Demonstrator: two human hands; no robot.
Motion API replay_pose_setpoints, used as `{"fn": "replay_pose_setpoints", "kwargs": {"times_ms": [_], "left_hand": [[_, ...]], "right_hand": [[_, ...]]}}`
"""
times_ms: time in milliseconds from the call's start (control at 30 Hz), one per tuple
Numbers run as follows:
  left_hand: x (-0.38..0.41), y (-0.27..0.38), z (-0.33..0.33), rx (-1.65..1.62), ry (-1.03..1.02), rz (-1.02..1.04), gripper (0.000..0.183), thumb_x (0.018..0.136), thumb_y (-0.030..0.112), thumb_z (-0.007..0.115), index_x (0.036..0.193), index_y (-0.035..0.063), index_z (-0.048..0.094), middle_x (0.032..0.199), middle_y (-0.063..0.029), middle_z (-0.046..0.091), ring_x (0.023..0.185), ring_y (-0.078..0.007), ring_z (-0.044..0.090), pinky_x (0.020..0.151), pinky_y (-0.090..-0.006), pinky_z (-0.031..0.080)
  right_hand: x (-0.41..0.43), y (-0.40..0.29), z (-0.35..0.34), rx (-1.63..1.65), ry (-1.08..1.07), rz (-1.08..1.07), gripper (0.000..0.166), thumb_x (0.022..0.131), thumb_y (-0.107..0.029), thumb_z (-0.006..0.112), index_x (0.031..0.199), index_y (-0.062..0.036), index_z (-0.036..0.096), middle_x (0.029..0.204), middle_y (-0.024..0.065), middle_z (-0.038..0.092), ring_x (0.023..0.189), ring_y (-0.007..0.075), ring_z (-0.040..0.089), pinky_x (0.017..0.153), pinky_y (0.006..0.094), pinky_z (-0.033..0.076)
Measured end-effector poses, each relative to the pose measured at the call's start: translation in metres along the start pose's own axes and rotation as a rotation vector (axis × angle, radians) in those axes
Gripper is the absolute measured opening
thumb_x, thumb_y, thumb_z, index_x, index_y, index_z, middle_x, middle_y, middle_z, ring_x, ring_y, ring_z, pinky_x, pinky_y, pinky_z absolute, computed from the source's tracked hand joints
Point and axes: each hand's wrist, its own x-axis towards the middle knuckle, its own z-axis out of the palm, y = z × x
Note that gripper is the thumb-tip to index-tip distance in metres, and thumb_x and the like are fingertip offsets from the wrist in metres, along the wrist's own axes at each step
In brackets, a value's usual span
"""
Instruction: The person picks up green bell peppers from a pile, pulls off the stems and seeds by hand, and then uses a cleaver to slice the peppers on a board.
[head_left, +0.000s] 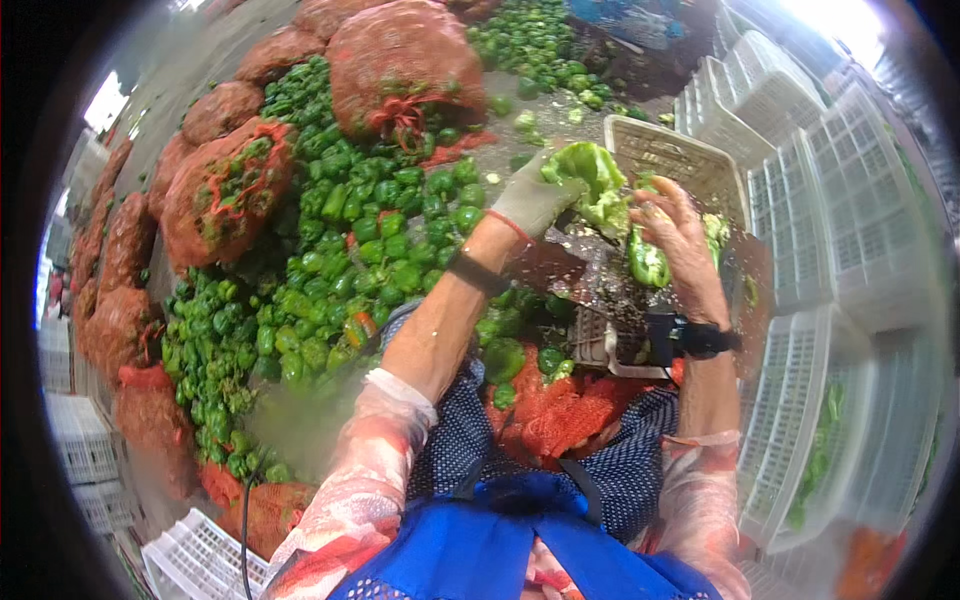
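My left hand (536, 193), in a pale work glove, is closed on an opened piece of green bell pepper (592, 180) with its pale inside showing. Just right of it is my bare right hand (675, 232), its fingers bent at the piece's edge; bits of pepper cling to them. Below those fingers hangs another cut green pepper piece (648, 259); whether the right hand grips it is not clear. Both hands are above a wet surface strewn with seeds, in front of a dirty off-white plastic crate (675, 139).
A large heap of green bell peppers (367, 247) lies left of my legs. Stuffed red mesh sacks (409, 64) stand behind and beside it. Stacked white plastic crates (795, 217) line the right side. Red netting (566, 412) lies between my knees.
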Motion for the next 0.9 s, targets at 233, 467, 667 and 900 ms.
{"fn": "replay_pose_setpoints", "kwargs": {"times_ms": [233,467,667,900], "left_hand": [[-0.007,-0.019,0.026,0.495,-0.006,0.166,0.036,0.083,0.018,0.065,0.117,0.0078,0.056,0.095,-0.0156,0.067,0.081,-0.0201,0.065,0.072,-0.0328,0.051],[-0.012,-0.007,0.021,0.075,-0.113,-0.081,0.039,0.088,0.008,0.061,0.126,0.0052,0.054,0.094,-0.0051,0.066,0.073,-0.0070,0.060,0.059,-0.0199,0.049],[-0.019,0.015,0.011,-0.275,-0.048,-0.082,0.034,0.088,0.004,0.060,0.121,0.0045,0.055,0.091,-0.0040,0.066,0.063,-0.0064,0.058,0.052,-0.0193,0.048],[-0.017,0.004,0.017,-0.106,-0.064,0.075,0.044,0.082,-0.001,0.065,0.124,0.0079,0.054,0.103,-0.0033,0.064,0.084,-0.0099,0.060,0.070,-0.0239,0.052]], "right_hand": [[-0.007,-0.005,0.028,-0.789,0.125,-0.291,0.028,0.092,-0.016,0.052,0.114,0.0009,0.052,0.085,0.0250,0.061,0.076,0.0398,0.062,0.064,0.0440,0.050],[-0.001,0.018,0.020,-1.235,0.124,-0.574,0.016,0.084,-0.008,0.056,0.098,-0.0005,0.055,0.086,0.0182,0.059,0.071,0.0307,0.061,0.060,0.0391,0.051],[0.008,0.013,-0.018,-0.425,0.075,0.045,0.030,0.089,-0.016,0.055,0.114,0.0000,0.052,0.094,0.0116,0.058,0.086,0.0223,0.057,0.074,0.0348,0.048],[-0.008,0.001,0.019,0.476,-0.235,0.168,0.056,0.088,-0.024,0.064,0.136,-0.0058,0.042,0.100,0.0048,0.061,0.072,0.0098,0.060,0.063,0.0232,0.053]]}}
